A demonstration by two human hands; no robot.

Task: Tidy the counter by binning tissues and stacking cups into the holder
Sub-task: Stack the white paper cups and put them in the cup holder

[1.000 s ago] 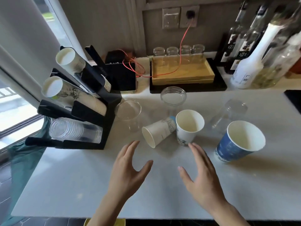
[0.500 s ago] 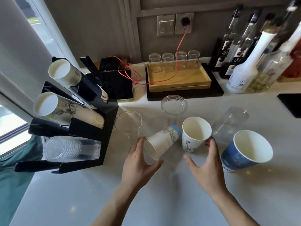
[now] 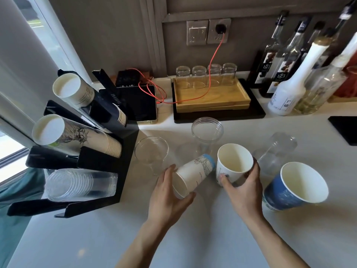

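A white paper cup with a blue base (image 3: 195, 175) lies on its side on the white counter (image 3: 193, 238), and my left hand (image 3: 168, 196) grips it round the rim. An upright white paper cup (image 3: 232, 164) stands beside it; my right hand (image 3: 243, 187) wraps its fingers and thumb round that cup's wall. A larger blue paper cup (image 3: 293, 184) stands to the right, untouched. Three clear plastic cups (image 3: 151, 153) (image 3: 207, 130) (image 3: 276, 151) stand behind them. The black cup holder (image 3: 108, 165) at left carries stacks of paper and clear cups. No tissues are in view.
A black tablet (image 3: 141, 104) with a red cable lies behind the holder. A wooden tray (image 3: 210, 97) with upturned glasses sits on a black base at the back. Syrup bottles (image 3: 289, 88) crowd the back right, and a black mat (image 3: 345, 128) lies at the right edge.
Both hands moved forward from above the counter's near part. The left hand closed round the lying cup's rim, and the right hand closed round the upright white cup.
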